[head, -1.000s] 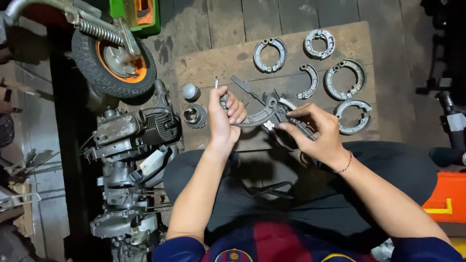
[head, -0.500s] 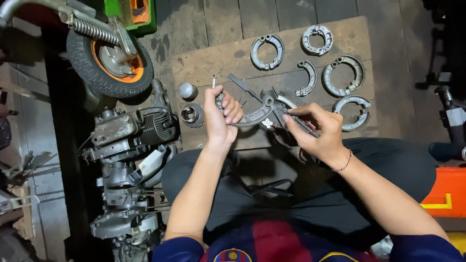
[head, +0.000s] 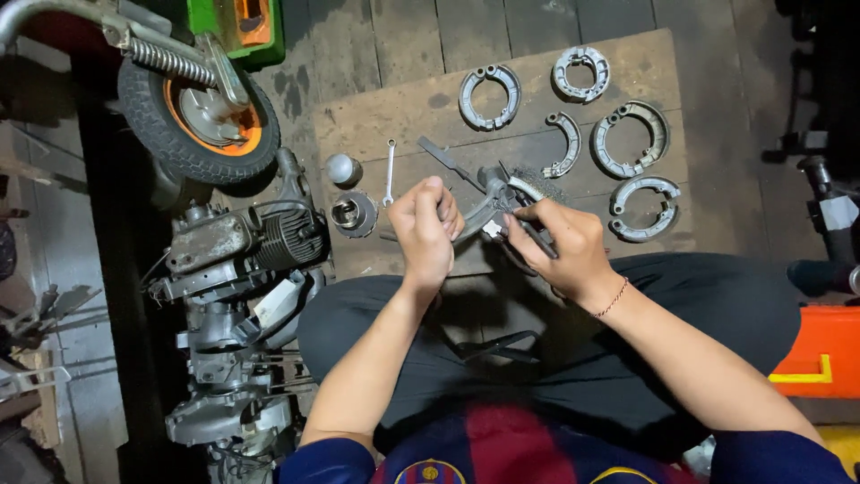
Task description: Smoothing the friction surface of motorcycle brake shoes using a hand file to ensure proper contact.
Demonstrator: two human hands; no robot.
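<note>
Gripping a curved grey brake shoe (head: 479, 215) above the lap, over the near edge of a wooden board (head: 376, 116); left hand (head: 428, 231) fisted round one end, fingers curled tight. Right hand (head: 560, 246) pinching a dark slim tool (head: 535, 235) against the other end, fingertips pressed together. Likely to slip under hard levering, jabbing the left knuckles or flinging the shoe onto the spanner (head: 389, 172), the piston (head: 352, 213) or the other brake shoes (head: 627, 139) beyond.

dim workshop light falls on a dark plank floor (head: 403, 36). beyond the hands lies a worn wooden board (head: 394, 116); left of them, grimy concrete (head: 98, 412) runs into shadow.
</note>
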